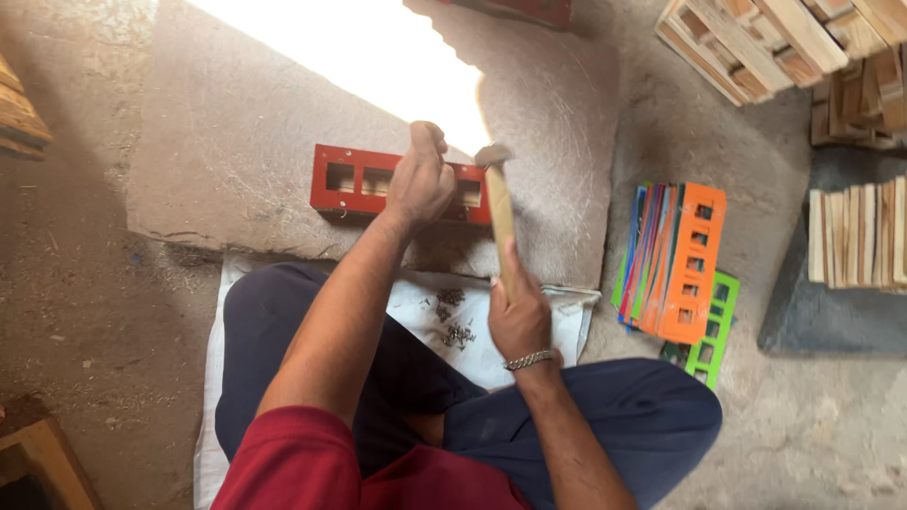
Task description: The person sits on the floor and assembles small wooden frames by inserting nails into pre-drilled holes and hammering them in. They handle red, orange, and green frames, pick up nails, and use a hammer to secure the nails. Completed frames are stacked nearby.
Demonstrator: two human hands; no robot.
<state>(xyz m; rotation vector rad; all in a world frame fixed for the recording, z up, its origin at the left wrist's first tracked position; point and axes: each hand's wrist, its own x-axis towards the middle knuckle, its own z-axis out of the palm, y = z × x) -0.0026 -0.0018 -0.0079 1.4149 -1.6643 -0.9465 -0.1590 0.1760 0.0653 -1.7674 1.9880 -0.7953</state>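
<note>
Now left hand (419,179) closed, pinching atop red frame (351,181) on stone slab (236,142); right hand (518,316) grips hammer (498,203) raised beside it. Nails (456,331) on white sheet (430,312).

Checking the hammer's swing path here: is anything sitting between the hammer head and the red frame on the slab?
Nothing visible does. The hammer in the right hand has its head just above the red frame, with open air between. The left hand rests on the frame close beside the head, not under it.
</note>
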